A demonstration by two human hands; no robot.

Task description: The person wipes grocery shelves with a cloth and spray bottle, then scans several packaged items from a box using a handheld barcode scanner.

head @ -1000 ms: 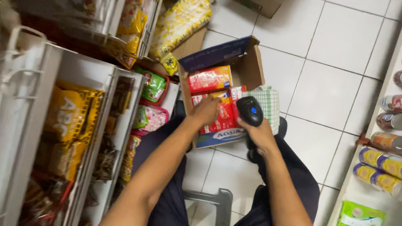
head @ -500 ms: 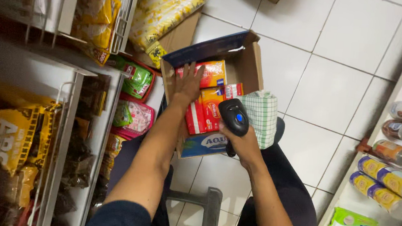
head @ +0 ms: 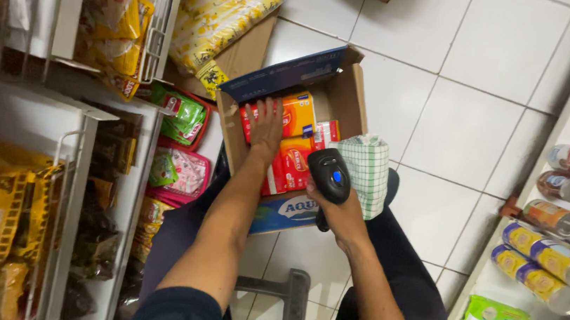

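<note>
An open cardboard box (head: 349, 96) rests on my knees, filled with red and orange packets (head: 299, 115). My left hand (head: 266, 131) lies flat on the packets inside the box, fingers spread. My right hand (head: 336, 211) grips a black handheld barcode scanner (head: 328, 176) with a blue button, its head pointing toward the packets. A green-checked cloth (head: 367, 174) hangs over the box's right side, just beside the scanner.
White wire shelves (head: 78, 180) on the left hold yellow, green and pink snack bags. A large yellow bag (head: 226, 13) lies on flattened cardboard beyond the box. Cans and bottles (head: 546, 261) line a shelf on the right. White floor tiles (head: 472, 123) stretch ahead.
My left hand has reached farther into the box onto the packets. The scanner has stayed near the box's right side. The view has shifted left and downward.
</note>
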